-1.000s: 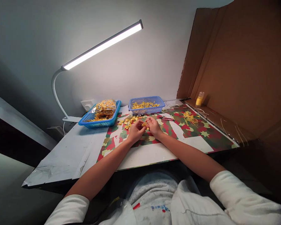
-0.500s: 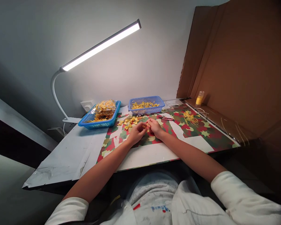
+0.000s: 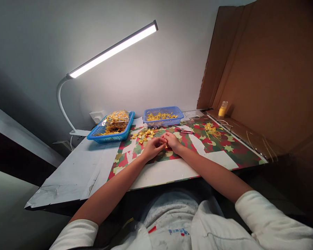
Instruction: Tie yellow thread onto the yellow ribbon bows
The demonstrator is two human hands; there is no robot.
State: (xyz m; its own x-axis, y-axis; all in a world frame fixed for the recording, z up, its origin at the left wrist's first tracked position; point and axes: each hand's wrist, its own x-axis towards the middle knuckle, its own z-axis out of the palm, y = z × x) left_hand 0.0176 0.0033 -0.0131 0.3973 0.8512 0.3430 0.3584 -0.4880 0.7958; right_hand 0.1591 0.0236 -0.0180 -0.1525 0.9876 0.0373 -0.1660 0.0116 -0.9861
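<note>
Over the camouflage-patterned table cover (image 3: 169,157), my left hand (image 3: 154,147) and my right hand (image 3: 172,141) meet with fingertips together. Both hands are closed in a pinch around something small. A bit of yellow (image 3: 167,146) shows just beneath the joined fingers, but its shape is hidden. Just beyond my left hand lies a loose pile of yellow ribbon bows (image 3: 146,134), some with thin tails. Behind my right hand rests a pair of small pink-handled thread snips (image 3: 185,131).
A blue basket (image 3: 123,137) with a plastic bag and yellow pieces stands left; a periwinkle basket (image 3: 163,122) of yellow bows stands behind. Tangled yellow thread (image 3: 212,132) lies right, near a small yellow-filled bottle (image 3: 222,109). A lamp (image 3: 114,50) arches overhead; cardboard (image 3: 263,76) walls the right.
My left hand's fingers have shifted slightly to the right, closer under my right hand. The yellow bit now shows lower, below the fingers. The baskets and pile look unchanged.
</note>
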